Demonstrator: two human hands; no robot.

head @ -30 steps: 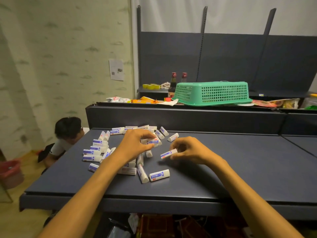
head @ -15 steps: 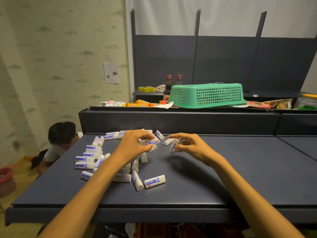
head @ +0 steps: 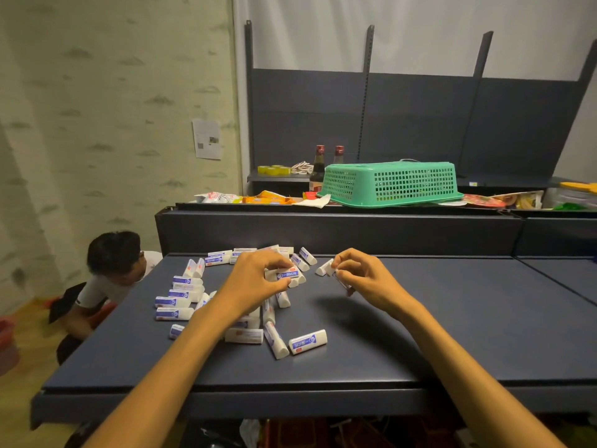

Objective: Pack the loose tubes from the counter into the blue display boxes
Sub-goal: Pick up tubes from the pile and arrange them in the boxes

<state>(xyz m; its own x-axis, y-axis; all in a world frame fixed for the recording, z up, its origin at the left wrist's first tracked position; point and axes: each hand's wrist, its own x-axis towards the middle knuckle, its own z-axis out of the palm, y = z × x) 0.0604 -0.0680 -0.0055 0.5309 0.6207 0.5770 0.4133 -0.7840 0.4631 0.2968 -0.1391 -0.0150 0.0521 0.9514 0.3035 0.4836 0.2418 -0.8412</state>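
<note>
So compared with a second ago, the right hand has lifted its tube off the dark surface and turned it. It was lying flat near the pile and now it's tipped nearly on end, pinched between curled fingers just beside another tube resting on the surface. The left hand has barely shifted: it sits over the middle of the pile with fingers curled round a white-and-blue tube, same as before. The loose tubes are where they were, scattered left of and under the left arm, with one lying nearest the front edge. The green basket sits upside down on the shelf behind.
</note>
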